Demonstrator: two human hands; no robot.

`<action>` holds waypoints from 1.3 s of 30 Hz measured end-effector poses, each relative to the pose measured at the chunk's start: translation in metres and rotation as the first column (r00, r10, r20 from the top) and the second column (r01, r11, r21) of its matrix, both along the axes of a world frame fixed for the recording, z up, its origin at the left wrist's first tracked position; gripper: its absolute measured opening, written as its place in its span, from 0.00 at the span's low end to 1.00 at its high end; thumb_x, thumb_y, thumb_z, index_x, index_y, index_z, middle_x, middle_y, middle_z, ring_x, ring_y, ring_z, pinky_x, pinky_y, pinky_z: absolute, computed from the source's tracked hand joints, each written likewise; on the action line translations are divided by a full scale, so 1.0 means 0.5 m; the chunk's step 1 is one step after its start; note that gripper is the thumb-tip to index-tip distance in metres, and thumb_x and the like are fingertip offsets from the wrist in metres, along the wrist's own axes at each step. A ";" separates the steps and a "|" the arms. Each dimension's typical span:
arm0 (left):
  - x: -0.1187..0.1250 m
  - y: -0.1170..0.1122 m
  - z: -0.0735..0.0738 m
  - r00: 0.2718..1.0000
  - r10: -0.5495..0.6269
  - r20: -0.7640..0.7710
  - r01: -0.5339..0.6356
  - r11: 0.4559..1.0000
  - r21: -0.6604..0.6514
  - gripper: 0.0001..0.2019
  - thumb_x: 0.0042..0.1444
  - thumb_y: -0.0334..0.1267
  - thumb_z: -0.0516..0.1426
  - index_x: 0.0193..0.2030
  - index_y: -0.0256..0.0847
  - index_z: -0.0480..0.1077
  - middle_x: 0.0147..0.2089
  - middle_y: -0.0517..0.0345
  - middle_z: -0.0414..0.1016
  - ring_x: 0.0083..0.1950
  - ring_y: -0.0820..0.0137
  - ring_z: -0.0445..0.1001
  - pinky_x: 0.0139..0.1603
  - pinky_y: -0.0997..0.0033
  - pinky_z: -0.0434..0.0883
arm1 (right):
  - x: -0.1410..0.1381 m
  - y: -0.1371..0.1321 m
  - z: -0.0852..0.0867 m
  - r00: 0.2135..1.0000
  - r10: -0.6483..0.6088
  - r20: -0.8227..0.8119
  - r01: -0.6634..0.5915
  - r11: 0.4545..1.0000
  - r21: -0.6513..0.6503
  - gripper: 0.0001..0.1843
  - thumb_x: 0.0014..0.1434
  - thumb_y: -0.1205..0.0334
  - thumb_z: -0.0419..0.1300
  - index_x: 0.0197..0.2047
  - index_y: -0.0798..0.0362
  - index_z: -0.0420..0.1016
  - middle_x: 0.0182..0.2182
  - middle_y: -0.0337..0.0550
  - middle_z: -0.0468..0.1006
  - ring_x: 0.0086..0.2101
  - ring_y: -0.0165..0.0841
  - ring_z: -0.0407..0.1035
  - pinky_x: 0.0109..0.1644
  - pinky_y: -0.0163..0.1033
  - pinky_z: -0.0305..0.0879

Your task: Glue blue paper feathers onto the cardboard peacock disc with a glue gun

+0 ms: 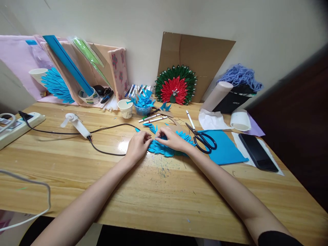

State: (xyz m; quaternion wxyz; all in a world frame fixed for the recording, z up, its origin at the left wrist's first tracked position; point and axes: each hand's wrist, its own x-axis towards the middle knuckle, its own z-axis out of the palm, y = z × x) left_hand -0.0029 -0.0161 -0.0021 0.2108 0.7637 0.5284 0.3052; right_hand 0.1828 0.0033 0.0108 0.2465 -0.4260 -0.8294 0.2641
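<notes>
Your left hand (138, 145) and right hand (172, 138) were close together, fingers bent, at the blue petalled piece (164, 151) on the worktop (143, 198); I couldn't tell whether either gripped anything. A light fingertip touch probably suited those petals best, sparing their neighbours. Dark specks (162, 172) littered the wood before you; a pale wall (138, 20) rose behind.
</notes>
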 end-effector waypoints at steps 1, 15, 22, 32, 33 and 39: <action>0.000 -0.001 0.003 1.000 -0.009 -0.009 0.009 1.000 0.017 0.05 0.54 0.37 0.54 0.36 0.40 0.69 0.33 0.56 0.72 0.37 0.67 0.69 0.37 0.69 0.65 | 0.001 0.002 0.004 0.999 -0.024 -0.035 0.023 1.000 -0.011 0.07 0.58 0.58 0.53 0.34 0.53 0.65 0.32 0.41 0.69 0.36 0.32 0.63 0.39 0.37 0.59; -0.020 0.003 0.019 0.993 0.039 -0.115 -0.034 0.998 0.044 0.16 0.59 0.43 0.47 0.25 0.40 0.67 0.29 0.56 0.69 0.34 0.68 0.67 0.34 0.70 0.61 | 0.076 0.056 0.038 0.925 -0.253 -0.283 0.261 0.965 -0.010 0.13 0.60 0.56 0.48 0.31 0.54 0.66 0.29 0.40 0.69 0.32 0.31 0.64 0.36 0.35 0.59; -0.063 0.035 0.014 0.975 0.210 -0.074 -0.192 0.962 0.195 0.10 0.58 0.40 0.49 0.37 0.40 0.70 0.39 0.51 0.70 0.43 0.63 0.66 0.44 0.65 0.64 | 0.050 0.041 0.028 0.970 -0.208 -0.122 0.208 0.978 -0.013 0.10 0.59 0.59 0.51 0.32 0.54 0.70 0.32 0.42 0.73 0.33 0.32 0.66 0.36 0.37 0.61; -0.047 0.029 0.007 0.990 -0.095 -0.109 0.114 0.976 0.186 0.10 0.56 0.34 0.51 0.42 0.43 0.72 0.51 0.52 0.67 0.53 0.63 0.61 0.53 0.59 0.61 | -0.013 0.008 -0.012 0.998 0.019 0.060 -0.028 0.987 0.158 0.09 0.58 0.63 0.54 0.42 0.50 0.73 0.47 0.46 0.70 0.50 0.39 0.58 0.55 0.51 0.56; -0.046 0.026 0.008 0.989 -0.104 -0.103 0.121 0.976 0.180 0.10 0.56 0.34 0.52 0.41 0.43 0.72 0.50 0.52 0.68 0.52 0.63 0.62 0.53 0.59 0.62 | -0.018 0.007 -0.015 0.997 0.016 0.070 -0.027 0.987 0.160 0.10 0.59 0.63 0.54 0.43 0.50 0.73 0.47 0.47 0.71 0.50 0.40 0.58 0.54 0.51 0.57; -0.041 0.017 0.016 0.998 0.002 0.060 -0.005 0.999 0.036 0.13 0.57 0.41 0.50 0.35 0.39 0.73 0.38 0.51 0.74 0.43 0.63 0.68 0.45 0.62 0.65 | -0.025 0.000 -0.003 1.000 0.028 -0.003 -0.027 0.975 0.222 0.13 0.59 0.66 0.52 0.47 0.51 0.70 0.47 0.47 0.72 0.50 0.38 0.60 0.55 0.52 0.57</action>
